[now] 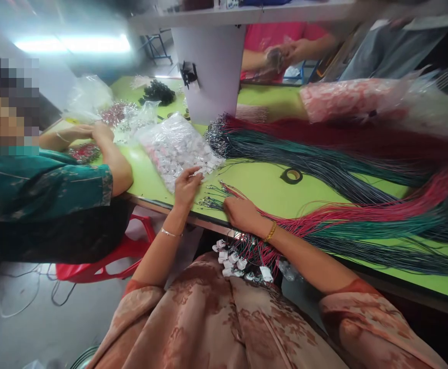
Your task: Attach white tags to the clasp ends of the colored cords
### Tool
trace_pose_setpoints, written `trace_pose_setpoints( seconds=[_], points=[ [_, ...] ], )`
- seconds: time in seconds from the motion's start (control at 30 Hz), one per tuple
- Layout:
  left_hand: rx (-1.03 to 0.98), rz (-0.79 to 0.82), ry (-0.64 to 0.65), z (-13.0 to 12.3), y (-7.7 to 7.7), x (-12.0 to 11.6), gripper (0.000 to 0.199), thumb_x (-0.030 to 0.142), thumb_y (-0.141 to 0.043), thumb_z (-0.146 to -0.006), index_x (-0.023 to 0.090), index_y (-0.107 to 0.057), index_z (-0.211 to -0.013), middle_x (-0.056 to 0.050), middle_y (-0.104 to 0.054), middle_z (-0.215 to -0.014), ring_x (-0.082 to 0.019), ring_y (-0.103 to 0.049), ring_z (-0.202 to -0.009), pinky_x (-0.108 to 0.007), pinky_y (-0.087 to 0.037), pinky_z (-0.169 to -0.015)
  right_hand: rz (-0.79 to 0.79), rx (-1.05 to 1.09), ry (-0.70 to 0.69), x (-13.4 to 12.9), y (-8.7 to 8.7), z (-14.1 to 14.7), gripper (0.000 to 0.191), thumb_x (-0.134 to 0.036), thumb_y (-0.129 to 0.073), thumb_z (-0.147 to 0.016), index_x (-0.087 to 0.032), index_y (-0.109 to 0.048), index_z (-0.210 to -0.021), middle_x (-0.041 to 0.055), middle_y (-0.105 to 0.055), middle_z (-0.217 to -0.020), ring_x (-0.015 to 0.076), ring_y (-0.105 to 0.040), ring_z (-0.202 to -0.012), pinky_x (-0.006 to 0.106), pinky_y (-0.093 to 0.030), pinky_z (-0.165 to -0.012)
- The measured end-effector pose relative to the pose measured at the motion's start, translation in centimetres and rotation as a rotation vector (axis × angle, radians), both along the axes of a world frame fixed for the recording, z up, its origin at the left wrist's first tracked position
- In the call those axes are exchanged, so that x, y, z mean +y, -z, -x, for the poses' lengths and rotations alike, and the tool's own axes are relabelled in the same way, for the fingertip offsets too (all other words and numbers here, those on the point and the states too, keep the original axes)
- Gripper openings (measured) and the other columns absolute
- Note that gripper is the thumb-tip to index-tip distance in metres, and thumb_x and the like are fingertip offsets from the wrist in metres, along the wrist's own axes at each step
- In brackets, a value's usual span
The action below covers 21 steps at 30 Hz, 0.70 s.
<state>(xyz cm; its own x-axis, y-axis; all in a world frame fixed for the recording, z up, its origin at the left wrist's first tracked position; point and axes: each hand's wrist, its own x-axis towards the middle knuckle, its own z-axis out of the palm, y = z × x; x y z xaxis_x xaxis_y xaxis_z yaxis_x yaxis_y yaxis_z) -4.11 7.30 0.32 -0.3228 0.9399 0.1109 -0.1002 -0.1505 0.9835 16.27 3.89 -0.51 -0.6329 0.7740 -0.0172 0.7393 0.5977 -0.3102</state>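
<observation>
Holding wires point(324, 215) — right hand point(241, 212); left hand point(187, 187) — near bag point(176, 143)

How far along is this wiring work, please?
Some looks done: white connectors hang on wires below the table. In hand, the right hand grips a wire bunch; the left hand, near the bag, may pinch something too small to tell. Much seems left: the bag holds many white pieces, and the long bundle shows no connectors.
</observation>
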Motion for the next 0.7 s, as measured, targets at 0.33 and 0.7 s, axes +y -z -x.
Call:
trace_pose_setpoints(
  seconds=[0.33, 0.7],
  points=[
    [-0.382, 0.187, 0.100, 0.8, 0.3, -5.6, 0.024, 0.028, -0.077, -0.072, 0.019, -0.065, -0.091, 0.002, -0.059, -0.072, -0.007, -0.058, -0.061, -0.018, -0.046, -0.055, 0.362, 0.732, 0.072, 1.3, -1.7, 2.5, 0.013, -0.028, -0.052, -0.082, -0.016, -0.058, -0.082, -0.0010, -0.058, -0.071, 0.0108, -0.048, -0.062, 0.023, -0.036, -0.061],
    [-0.523, 0.205, 0.262, -1.1, 0.9, -6.9, 0.013, 0.024, -0.067, -0.077, 0.019, -0.062, -0.088, -0.004, -0.065, -0.085, -0.012, -0.058, -0.070, -0.027, -0.049, -0.068, 0.389, 0.719, 0.101, 0.7, -2.2, 3.3, 0.018, -0.029, -0.050, -0.078, -0.017, -0.051, -0.064, -0.0042, -0.047, -0.059, 0.0094, -0.038, -0.057, 0.023, -0.028, -0.056]
  ],
)
